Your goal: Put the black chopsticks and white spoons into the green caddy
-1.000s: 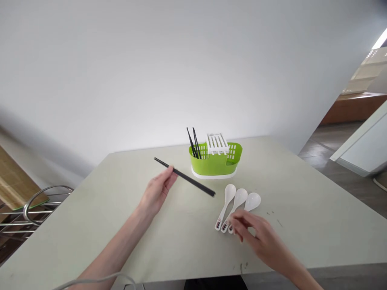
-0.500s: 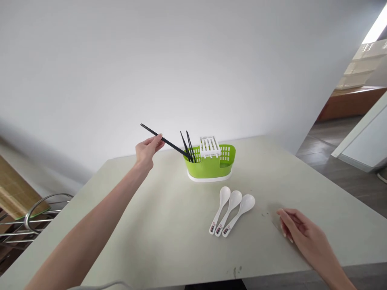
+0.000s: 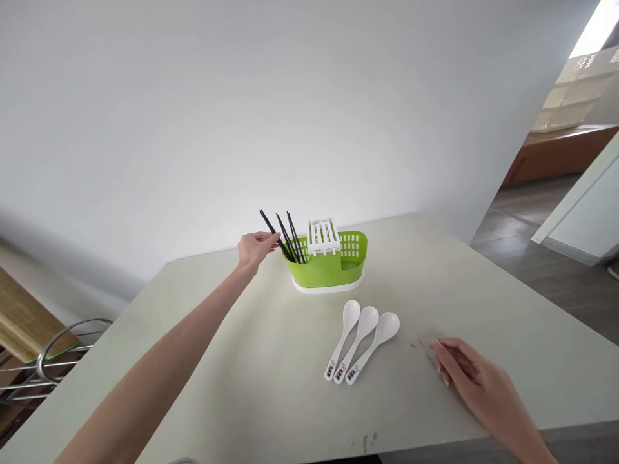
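My left hand [image 3: 258, 249] is closed in a pinch on black chopsticks [image 3: 269, 222]. They slant down into the left end of a green cutlery basket [image 3: 324, 274], their lower ends inside it. More black chopsticks [image 3: 292, 229] stand in that same end, leaning left. A white slotted rack [image 3: 324, 236] sits across the basket's middle, and a white base [image 3: 329, 289] shows beneath. In front lie three white spoons [image 3: 360, 338], fanned out with bowls pointing away from me. My right hand [image 3: 476, 383] rests on the table to their right, loosely curled with fingers partly apart, holding nothing.
The pale table [image 3: 251, 386] reaches back to a white wall [image 3: 309, 116]. Off its left edge are a metal wire rack [image 3: 48, 361] and a wooden board [image 3: 31, 316]. Grey floor [image 3: 536, 232] and a white panel [image 3: 585, 212] appear at the right.
My left hand has moved right and slightly down, tilting the chopsticks steeper and bringing them into the basket. The right hand stays at its place on the table. The view has shifted slightly.
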### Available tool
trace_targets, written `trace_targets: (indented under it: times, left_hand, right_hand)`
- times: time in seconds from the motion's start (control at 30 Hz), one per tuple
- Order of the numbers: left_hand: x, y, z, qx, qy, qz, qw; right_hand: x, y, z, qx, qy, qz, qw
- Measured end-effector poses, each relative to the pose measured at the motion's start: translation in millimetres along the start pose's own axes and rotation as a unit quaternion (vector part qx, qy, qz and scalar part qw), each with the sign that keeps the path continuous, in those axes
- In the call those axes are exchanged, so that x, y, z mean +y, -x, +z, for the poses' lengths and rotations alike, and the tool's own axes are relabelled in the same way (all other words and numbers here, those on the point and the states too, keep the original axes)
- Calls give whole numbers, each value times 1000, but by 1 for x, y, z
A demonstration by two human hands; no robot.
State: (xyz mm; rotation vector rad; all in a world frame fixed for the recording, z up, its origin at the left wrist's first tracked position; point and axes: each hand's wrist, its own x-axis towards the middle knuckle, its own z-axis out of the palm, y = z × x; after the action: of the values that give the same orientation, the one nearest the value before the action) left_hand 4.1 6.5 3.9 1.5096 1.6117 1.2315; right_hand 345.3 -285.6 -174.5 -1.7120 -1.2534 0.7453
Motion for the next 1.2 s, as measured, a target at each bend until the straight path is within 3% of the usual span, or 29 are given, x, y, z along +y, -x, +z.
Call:
trace_targets:
  times: [0.37,0.77,0.97,1.2]
  left_hand:
    - [-25,-12,13,0,-105,14,994]
    - [-44,-10,16,-8,-51,15,999]
    - [-85,16,-5,25,12,0,1000]
    - [-137,80,-39,-56,53,-48,996]
  right_hand:
    - [2,0,-1,-18,3,-3,1000]
    - [5,1,-1,-15,16,5,1000]
    - [2,0,-1,-18,37,4,999]
    - [-10,-8,2,-20,65,-3,998]
